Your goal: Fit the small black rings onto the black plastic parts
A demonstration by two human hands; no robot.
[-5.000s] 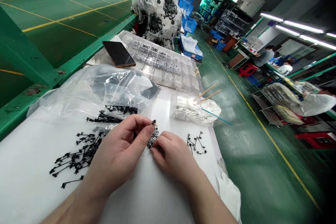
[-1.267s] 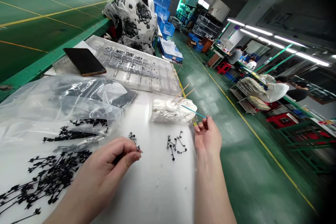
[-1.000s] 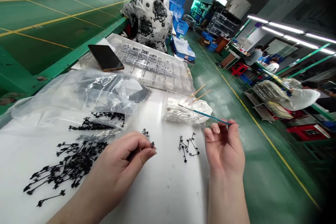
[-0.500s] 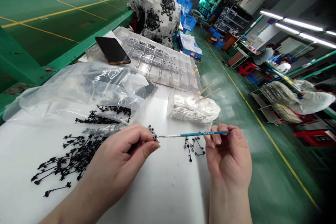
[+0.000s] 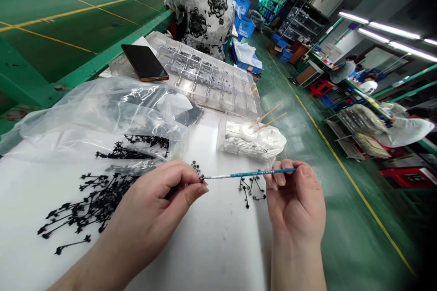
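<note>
In the head view my left hand point(image 5: 164, 204) is closed, thumb and forefinger pinching a small dark part point(image 5: 201, 178). My right hand point(image 5: 296, 195) holds a thin blue paintbrush point(image 5: 246, 174) near its far end. The brush lies almost level between both hands, and its tip meets the part at my left fingertips. Just behind those fingertips sit several tiny ring-like pieces point(image 5: 195, 165), partly hidden. A few black stem-shaped parts point(image 5: 252, 187) lie beside my right hand. Left of my left forearm spreads a heap of similar black stems point(image 5: 99, 202).
A clear plastic bag point(image 5: 102, 109) covers more black stems. Behind it are a phone point(image 5: 145, 62) and a compartment tray point(image 5: 208, 77) with small pieces. A clear box point(image 5: 251, 138) holds white cloth and two wooden sticks. Other people sit at benches on the right.
The brush and my right hand have shifted slightly left and up. The brush tip now sits at the part in my left fingers. My left hand has hardly moved.
</note>
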